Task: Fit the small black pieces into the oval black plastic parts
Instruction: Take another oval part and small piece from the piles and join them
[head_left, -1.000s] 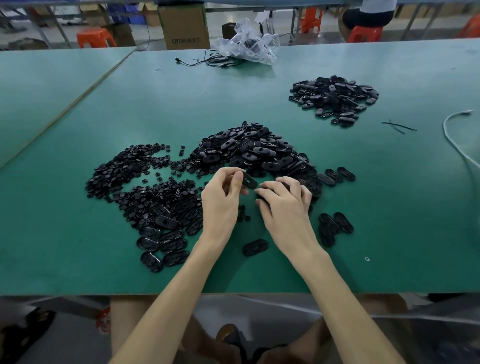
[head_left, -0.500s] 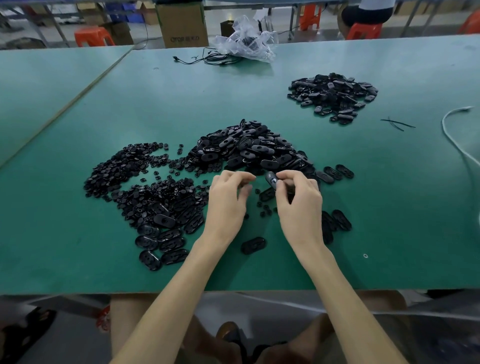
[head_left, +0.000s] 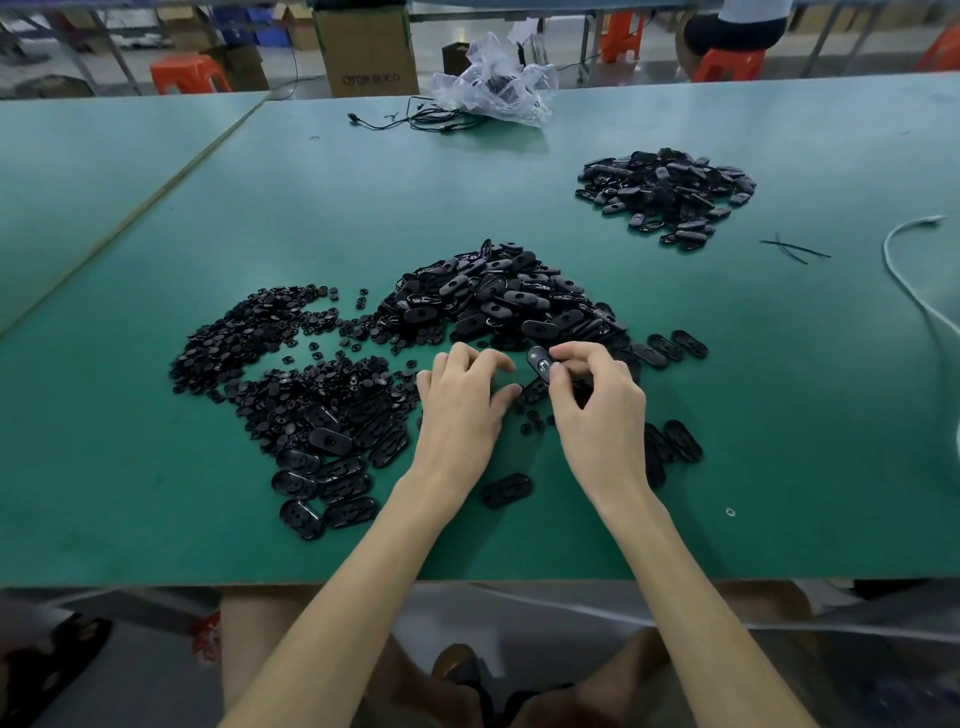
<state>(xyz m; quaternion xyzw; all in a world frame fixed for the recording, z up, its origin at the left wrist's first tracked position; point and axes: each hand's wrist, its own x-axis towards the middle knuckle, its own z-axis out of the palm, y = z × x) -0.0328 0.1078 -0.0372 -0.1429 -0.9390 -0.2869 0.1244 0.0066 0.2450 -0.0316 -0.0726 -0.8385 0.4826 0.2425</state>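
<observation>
I list: green table (head_left: 519, 171), workshop floor (head_left: 571, 57) top; three black heaps (head_left: 498, 296); right hand (head_left: 597, 410) pinching one oval part (head_left: 539, 364); left hand (head_left: 462, 410) curled, hold unclear.

I work from one view: a wide-angle camera worn on the person's head, facing forward and steeply down over the flat green table top (head_left: 156, 493). It sits close above the near edge, so both forearms (head_left: 332, 597) enter from the bottom, the left hand (head_left: 460, 410) and right hand (head_left: 597, 410) fall near centre, and the brown cardboard box (head_left: 366, 49) beyond the far edge lines the top.
</observation>
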